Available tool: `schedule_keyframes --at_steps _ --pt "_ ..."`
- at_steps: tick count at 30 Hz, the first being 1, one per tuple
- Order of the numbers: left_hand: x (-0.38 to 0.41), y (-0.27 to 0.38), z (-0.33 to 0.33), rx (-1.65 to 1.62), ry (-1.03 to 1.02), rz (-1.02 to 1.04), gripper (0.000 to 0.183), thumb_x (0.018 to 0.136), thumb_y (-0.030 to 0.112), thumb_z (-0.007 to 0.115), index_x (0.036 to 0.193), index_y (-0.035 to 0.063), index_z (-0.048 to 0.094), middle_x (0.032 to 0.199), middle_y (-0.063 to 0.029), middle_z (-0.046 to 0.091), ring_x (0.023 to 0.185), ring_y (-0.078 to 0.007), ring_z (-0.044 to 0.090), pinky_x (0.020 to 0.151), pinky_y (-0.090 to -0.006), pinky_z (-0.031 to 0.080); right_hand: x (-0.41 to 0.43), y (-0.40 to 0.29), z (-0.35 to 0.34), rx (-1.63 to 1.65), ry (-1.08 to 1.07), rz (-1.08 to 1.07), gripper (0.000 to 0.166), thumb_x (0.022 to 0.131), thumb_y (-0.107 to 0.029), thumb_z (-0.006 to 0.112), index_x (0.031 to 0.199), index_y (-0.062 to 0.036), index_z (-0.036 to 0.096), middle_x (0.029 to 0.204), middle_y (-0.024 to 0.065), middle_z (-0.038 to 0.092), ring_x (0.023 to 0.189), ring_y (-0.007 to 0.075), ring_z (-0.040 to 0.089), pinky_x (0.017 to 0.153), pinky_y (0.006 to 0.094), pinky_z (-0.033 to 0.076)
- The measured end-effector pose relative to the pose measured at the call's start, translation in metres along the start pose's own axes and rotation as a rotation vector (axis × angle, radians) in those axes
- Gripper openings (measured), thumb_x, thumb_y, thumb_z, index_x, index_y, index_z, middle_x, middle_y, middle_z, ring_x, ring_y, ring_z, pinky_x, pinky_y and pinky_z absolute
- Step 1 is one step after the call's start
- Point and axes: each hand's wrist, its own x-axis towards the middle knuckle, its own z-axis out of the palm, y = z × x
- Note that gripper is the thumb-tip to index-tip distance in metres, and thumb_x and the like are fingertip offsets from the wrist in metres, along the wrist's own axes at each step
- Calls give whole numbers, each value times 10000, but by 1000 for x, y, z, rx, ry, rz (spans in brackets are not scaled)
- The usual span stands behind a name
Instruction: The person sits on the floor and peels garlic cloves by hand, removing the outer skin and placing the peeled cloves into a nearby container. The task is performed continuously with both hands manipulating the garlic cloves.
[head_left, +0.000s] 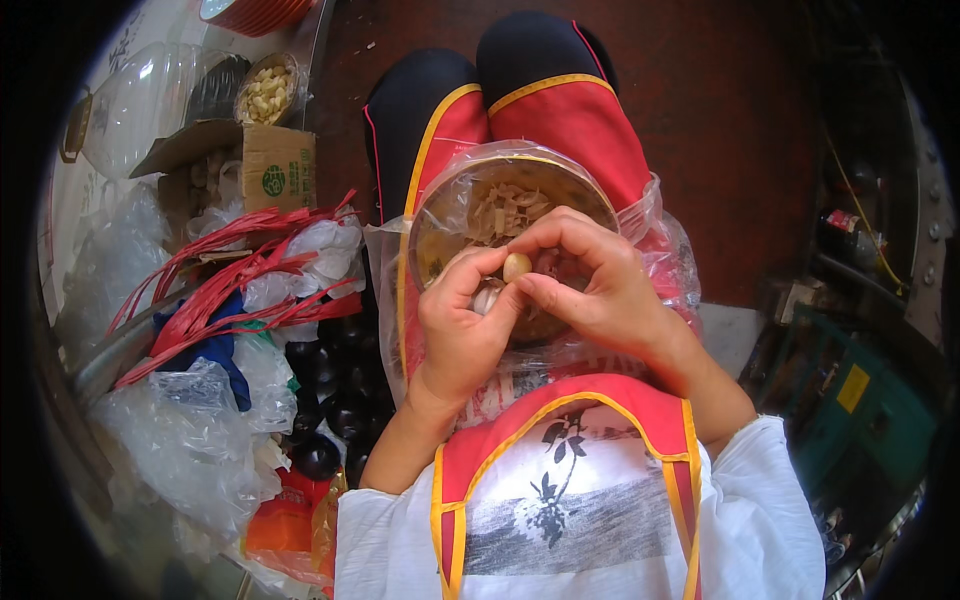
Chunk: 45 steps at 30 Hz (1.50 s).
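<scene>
My left hand (469, 319) and my right hand (592, 266) meet over the lap, the thumb and fingertips of both at a pale yellow garlic clove (517, 267). A whitish garlic piece (487, 298) shows within the curl of my left fingers; whether it is a bulb or a clove is hard to tell. Below the hands, a round bowl (442, 199) lined with a clear plastic bag rests on the red apron (574, 127). Dry garlic skins (506, 214) lie inside it. The hands hide the near part of the bowl's contents.
At left stand a bowl of peeled garlic cloves (267, 94), a cardboard box (277, 169) and a large clear plastic bottle (142, 105). Red plastic twine (202, 322) and clear plastic bags (195, 442) are heaped nearer. A green object (862, 405) sits at right.
</scene>
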Motion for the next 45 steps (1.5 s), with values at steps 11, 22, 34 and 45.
schedule_keyframes --at_steps 11,22,34,45 --pt "4 1 2 68 20 107 231 732 -46 665 957 -40 615 887 -131 633 792 -217 629 698 -281 491 2 3 2 -22 29 21 133 790 -21 635 914 16 602 846 73 563 690 123 560 594 236 458" --pt "4 -3 -1 95 -1 126 241 757 -20 648 992 -56 605 925 -158 631 833 -250 627 735 -303 491 2 11 5 58 57 51 128 791 -37 647 904 8 607 843 60 564 694 105 559 586 225 451" --pt "5 -3 1 41 -29 25 266 817 11 629 1078 -29 603 1048 -108 624 942 -165 598 822 -259 462 5 14 8 73 77 62 129 806 -33 639 918 18 602 841 54 572 686 93 554 598 224 458" --pt "4 -9 1 35 -26 25 266 830 30 629 1087 -31 599 1050 -106 624 938 -160 597 814 -259 466 5 16 8 68 76 51 127 813 -31 634 923 21 599 846 61 582 697 96 570 607 223 472"
